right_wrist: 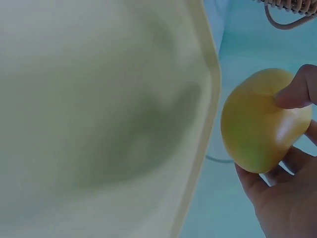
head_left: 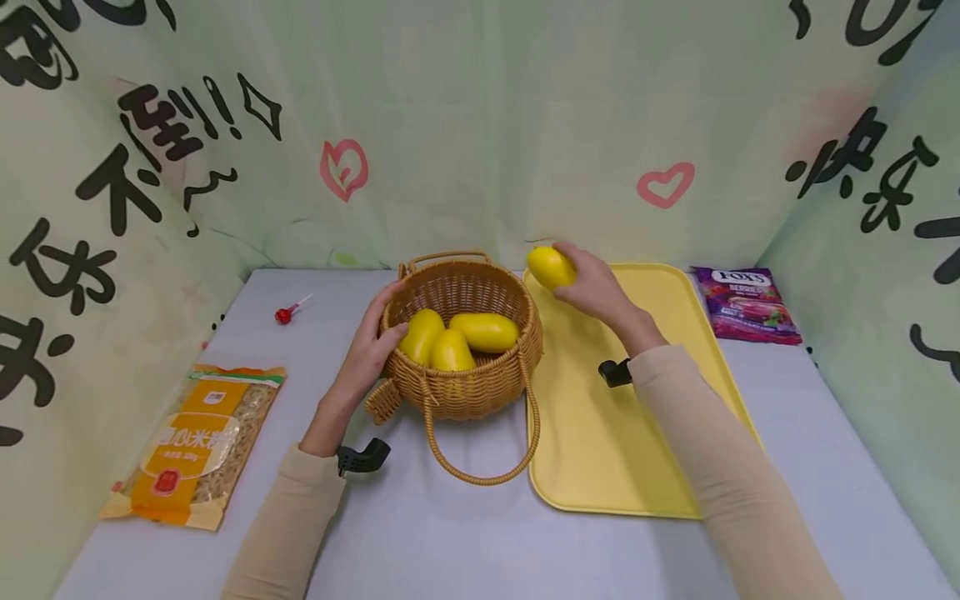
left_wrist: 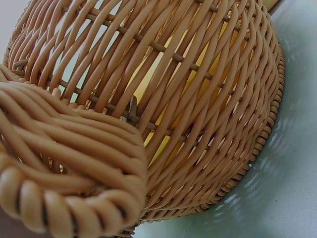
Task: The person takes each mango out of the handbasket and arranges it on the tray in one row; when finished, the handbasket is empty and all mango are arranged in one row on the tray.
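Note:
My right hand grips a yellow mango above the far left part of the yellow tray. In the right wrist view, the thumb and fingers curl round the mango, whose skin has a greenish patch. At the left rim of a round wicker basket, my left hand holds on, thumb at the edge. Three yellow mangoes lie inside the basket. The left wrist view shows the basket's woven side close up, with yellow glimpsed through gaps; that hand is hidden there.
A bag of grains lies at the left, with a red lollipop farther back. Beyond the tray's right edge is a purple candy bag. The basket's looped handle hangs toward the front. A printed curtain closes off the back.

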Action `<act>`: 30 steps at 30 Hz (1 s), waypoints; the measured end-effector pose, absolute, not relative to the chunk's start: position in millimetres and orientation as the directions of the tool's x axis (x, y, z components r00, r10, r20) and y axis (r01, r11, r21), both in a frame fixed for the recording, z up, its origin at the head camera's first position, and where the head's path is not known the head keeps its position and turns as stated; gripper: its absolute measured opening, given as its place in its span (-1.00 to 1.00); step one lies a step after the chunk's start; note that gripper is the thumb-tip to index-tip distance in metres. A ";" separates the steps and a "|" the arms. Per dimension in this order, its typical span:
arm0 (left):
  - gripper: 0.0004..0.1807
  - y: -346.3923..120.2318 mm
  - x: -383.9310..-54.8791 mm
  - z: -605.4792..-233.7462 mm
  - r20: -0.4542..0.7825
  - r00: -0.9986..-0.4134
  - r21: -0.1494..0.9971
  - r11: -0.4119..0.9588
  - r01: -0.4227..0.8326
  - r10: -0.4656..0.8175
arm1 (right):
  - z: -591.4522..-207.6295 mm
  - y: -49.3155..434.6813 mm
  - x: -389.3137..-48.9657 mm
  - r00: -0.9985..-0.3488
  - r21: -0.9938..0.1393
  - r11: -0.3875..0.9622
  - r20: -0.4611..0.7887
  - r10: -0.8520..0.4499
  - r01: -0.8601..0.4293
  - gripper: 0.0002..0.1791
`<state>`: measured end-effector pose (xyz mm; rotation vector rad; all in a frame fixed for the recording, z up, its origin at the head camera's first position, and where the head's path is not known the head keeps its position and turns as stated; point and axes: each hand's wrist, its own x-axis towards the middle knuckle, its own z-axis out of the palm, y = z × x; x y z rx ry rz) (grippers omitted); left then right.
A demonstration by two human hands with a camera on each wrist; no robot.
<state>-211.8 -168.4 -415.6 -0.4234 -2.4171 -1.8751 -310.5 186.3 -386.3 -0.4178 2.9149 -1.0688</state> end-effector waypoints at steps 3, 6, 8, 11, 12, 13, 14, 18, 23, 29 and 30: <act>-0.31 -168.6 -211.8 -416.7 0.213 -0.960 0.942 0.223 0.251 0.183 | -399.3 188.3 -312.6 -0.980 -0.694 0.701 0.030 -0.197 -0.162 -0.10; -0.33 -169.2 -211.1 -416.2 0.226 -0.957 0.938 0.226 0.264 0.182 | -409.5 186.8 -313.7 -0.986 -0.740 0.663 -0.003 -0.166 -0.109 -0.10; -0.34 -169.5 -211.3 -416.7 0.235 -0.954 0.934 0.230 0.274 0.186 | -414.4 184.8 -313.4 -0.989 -0.767 0.636 -0.020 -0.147 -0.079 -0.10; -0.35 -169.8 -211.8 -417.7 0.241 -0.951 0.931 0.230 0.283 0.192 | -421.0 182.1 -313.0 -0.993 -0.785 0.619 -0.042 -0.112 -0.037 -0.10; -0.35 -169.9 -211.9 -418.2 0.242 -0.951 0.932 0.228 0.283 0.193 | -422.7 181.4 -313.1 -0.994 -0.790 0.613 -0.047 -0.098 -0.023 -0.10; -0.34 -170.2 -212.3 -418.7 0.241 -0.951 0.932 0.227 0.282 0.192 | -423.9 180.5 -312.8 -0.995 -0.796 0.606 -0.054 -0.087 -0.010 -0.09; -0.34 -170.2 -212.6 -418.5 0.239 -0.952 0.934 0.225 0.279 0.190 | -424.9 179.9 -313.0 -0.995 -0.799 0.602 -0.057 -0.077 -0.001 -0.10; -0.33 -168.4 -210.6 -413.1 0.226 -0.956 0.942 0.209 0.264 0.190 | -427.4 180.9 -312.8 -0.998 -0.810 0.586 -0.057 -0.040 0.022 -0.12; -0.31 -163.0 -197.4 -390.4 0.205 -0.958 0.946 0.210 0.246 0.199 | -432.4 183.8 -309.8 -0.998 -0.824 0.564 -0.060 0.014 0.057 -0.15; -0.31 -161.1 -192.6 -385.4 0.199 -0.960 0.943 0.227 0.242 0.196 | -435.9 185.3 -305.8 -0.997 -0.813 0.577 -0.063 0.046 0.077 -0.16; -0.31 -161.3 -192.8 -386.8 0.202 -0.960 0.943 0.225 0.244 0.196 | -435.9 185.5 -305.1 -0.997 -0.811 0.580 -0.063 0.046 0.078 -0.17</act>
